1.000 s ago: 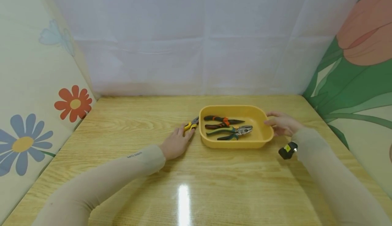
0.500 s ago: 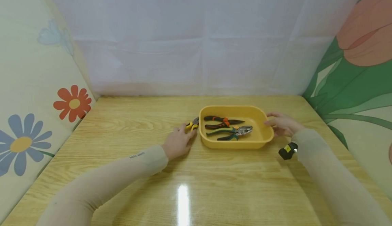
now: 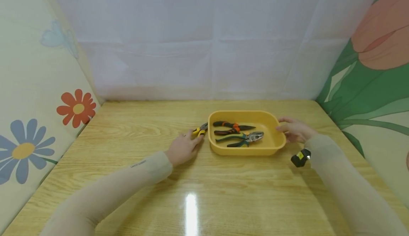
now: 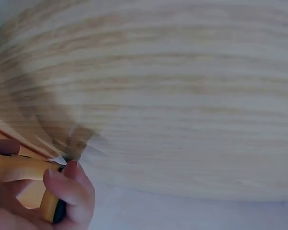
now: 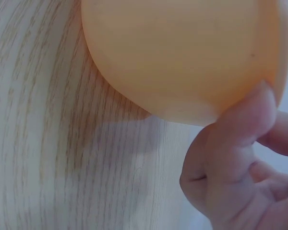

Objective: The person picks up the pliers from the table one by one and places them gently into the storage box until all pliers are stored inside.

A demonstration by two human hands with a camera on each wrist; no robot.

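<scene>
My left hand (image 3: 183,149) grips pliers with yellow and black handles (image 3: 198,132) just left of the yellow plastic bin (image 3: 246,151). Their grey nose points at the bin's left end. In the left wrist view, the thumb and fingers curl round the yellow handles (image 4: 19,167). My right hand (image 3: 295,130) holds the bin's right end, its thumb (image 5: 249,108) against the rim in the right wrist view. Inside lie long-nose pliers with black and orange handles (image 3: 234,126) and, nearer me, combination pliers with green handles (image 3: 241,139).
A black tape measure with a yellow label (image 3: 299,157) sits on the wooden table (image 3: 153,122) beside my right sleeve. A white sheet (image 3: 207,51) hangs behind the table. Flower-painted panels (image 3: 28,86) stand at both sides.
The left hand shifts slightly right along the pliers and then back left. The right hand, the bin and the tools in it stay practically where they were.
</scene>
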